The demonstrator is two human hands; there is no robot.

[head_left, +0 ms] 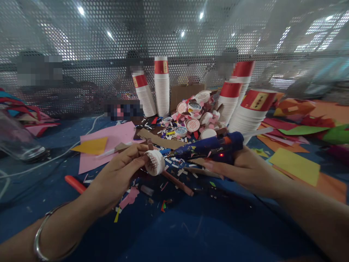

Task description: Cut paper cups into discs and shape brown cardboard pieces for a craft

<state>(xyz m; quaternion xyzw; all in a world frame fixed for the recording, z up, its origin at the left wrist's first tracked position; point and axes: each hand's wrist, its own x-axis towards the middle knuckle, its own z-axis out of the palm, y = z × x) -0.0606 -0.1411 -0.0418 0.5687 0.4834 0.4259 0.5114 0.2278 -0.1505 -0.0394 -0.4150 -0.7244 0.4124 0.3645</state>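
My left hand [120, 171] pinches a small white round piece [155, 162] with a dark line pattern on its face; a brown strip shows by the fingertips. My right hand [240, 167] is wrapped round a dark blue glue gun [209, 147] with a small red light on its side. The gun's nozzle points left and lies close to the edge of the white piece; whether they touch I cannot tell. Behind the gun is a pile of similar round pieces [192, 124] with red or blue patterns, mixed with pink scraps.
Stacks of red and white paper cups [162, 91] stand at the back. Pink paper [109, 142], a red stick [75, 184] and a glass jar [19, 138] are on the left, coloured sheets [296, 165] on the right. Paper scraps litter the blue table [191, 233]. Blurred people show beyond a mesh.
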